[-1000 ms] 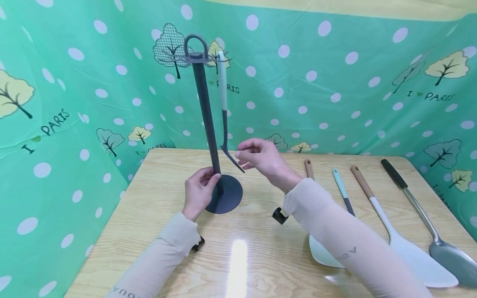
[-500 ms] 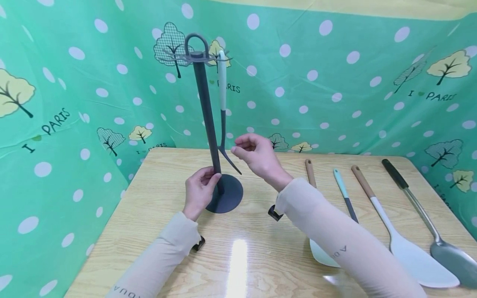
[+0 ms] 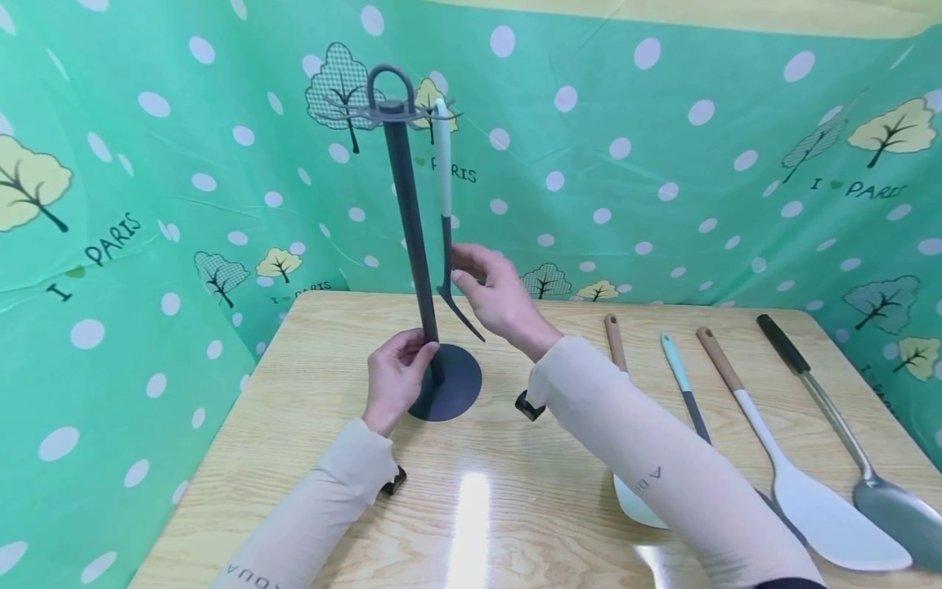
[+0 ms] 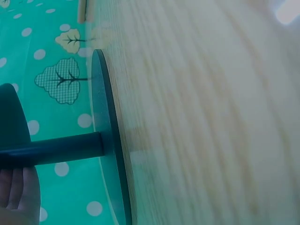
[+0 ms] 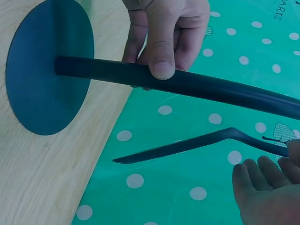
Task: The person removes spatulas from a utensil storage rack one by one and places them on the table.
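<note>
A black utensil stand (image 3: 414, 229) with a round base (image 3: 459, 384) and a ring of hooks on top leans slightly on the table. My left hand (image 3: 397, 372) grips its pole low down, thumb in front, as the right wrist view also shows. From one hook hangs a spatula (image 3: 444, 164) with a pale mint handle and a dark angled head, seen edge-on. My right hand (image 3: 500, 298) is at its dark neck, with fingers behind and thumb in front. In the right wrist view, the spatula's neck (image 5: 253, 142) runs between that thumb and the fingers.
On the table's right lie a brown-handled white utensil (image 3: 615, 339), a mint-handled utensil (image 3: 675, 360), a white turner with a brown handle (image 3: 817, 507) and a steel turner with a black handle (image 3: 832, 409). A patterned green cloth (image 3: 625, 221) hangs behind.
My right hand has moved left and up to the spatula's neck, its thumb and fingers now around it. The hanging spatula has swayed slightly. My left hand stays on the pole.
</note>
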Demonstrator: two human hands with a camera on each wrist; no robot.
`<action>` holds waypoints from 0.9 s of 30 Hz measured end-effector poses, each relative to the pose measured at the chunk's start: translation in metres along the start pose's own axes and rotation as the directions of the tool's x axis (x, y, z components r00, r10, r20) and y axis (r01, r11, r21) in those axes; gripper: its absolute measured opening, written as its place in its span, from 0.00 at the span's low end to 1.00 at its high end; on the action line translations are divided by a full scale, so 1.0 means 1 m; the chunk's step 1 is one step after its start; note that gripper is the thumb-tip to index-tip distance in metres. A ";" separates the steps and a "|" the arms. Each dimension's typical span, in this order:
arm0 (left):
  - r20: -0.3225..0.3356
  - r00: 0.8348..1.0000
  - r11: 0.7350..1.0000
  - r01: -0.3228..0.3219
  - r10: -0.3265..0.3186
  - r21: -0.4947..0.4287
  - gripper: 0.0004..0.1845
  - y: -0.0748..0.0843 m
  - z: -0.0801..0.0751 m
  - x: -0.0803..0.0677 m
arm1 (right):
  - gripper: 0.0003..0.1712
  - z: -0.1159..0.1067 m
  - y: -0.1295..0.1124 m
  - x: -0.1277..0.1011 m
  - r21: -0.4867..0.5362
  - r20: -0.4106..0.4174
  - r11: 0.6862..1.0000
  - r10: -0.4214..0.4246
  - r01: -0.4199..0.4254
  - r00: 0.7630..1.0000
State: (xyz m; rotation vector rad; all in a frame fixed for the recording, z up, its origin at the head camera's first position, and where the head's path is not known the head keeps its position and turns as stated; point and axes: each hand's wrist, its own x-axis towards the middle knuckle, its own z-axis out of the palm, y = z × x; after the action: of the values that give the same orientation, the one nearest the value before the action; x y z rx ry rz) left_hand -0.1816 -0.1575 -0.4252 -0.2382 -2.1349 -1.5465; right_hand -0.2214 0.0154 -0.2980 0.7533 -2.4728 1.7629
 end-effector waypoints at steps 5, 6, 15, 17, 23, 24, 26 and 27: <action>-0.007 1.000 1.000 0.013 -0.013 0.008 0.10 -0.001 0.000 0.000 | 0.24 0.006 -0.002 0.005 0.052 0.019 0.999 -0.004 0.003 1.000; -0.007 1.000 1.000 0.015 -0.015 0.010 0.10 -0.001 0.001 0.000 | 0.23 0.007 -0.002 0.005 0.058 0.017 0.998 -0.002 0.001 1.000; 0.005 0.999 0.999 0.033 -0.033 0.026 0.09 0.023 -0.001 -0.001 | 0.18 0.012 -0.004 0.006 0.102 -0.018 0.995 -0.012 0.013 1.000; 0.007 0.999 0.999 0.031 -0.031 0.039 0.09 0.033 -0.002 -0.002 | 0.16 0.013 -0.004 0.006 0.146 -0.021 0.989 -0.011 0.014 1.000; 0.005 1.000 0.999 0.027 -0.027 0.045 0.09 0.038 -0.003 -0.003 | 0.13 0.013 -0.009 0.002 0.232 -0.033 0.973 -0.004 0.012 0.999; 0.005 1.000 0.999 0.028 -0.028 0.042 0.09 0.038 -0.003 -0.003 | 0.13 0.012 -0.013 0.000 0.230 -0.034 0.973 -0.002 0.010 0.999; 0.005 1.000 0.999 0.026 -0.026 0.035 0.09 0.039 -0.003 -0.003 | 0.13 0.010 -0.021 -0.005 0.234 -0.031 0.972 0.001 0.006 1.000; 0.004 1.000 0.999 0.027 -0.027 0.034 0.09 0.039 -0.003 -0.003 | 0.13 0.009 -0.025 -0.007 0.233 -0.027 0.972 0.004 0.003 1.000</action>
State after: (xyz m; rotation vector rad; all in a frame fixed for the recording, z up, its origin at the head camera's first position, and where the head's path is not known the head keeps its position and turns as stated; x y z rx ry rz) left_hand -0.1621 -0.1466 -0.3931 -0.2017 -2.1745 -1.5243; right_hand -0.2029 0.0034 -0.2813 0.7337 -2.2735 2.0743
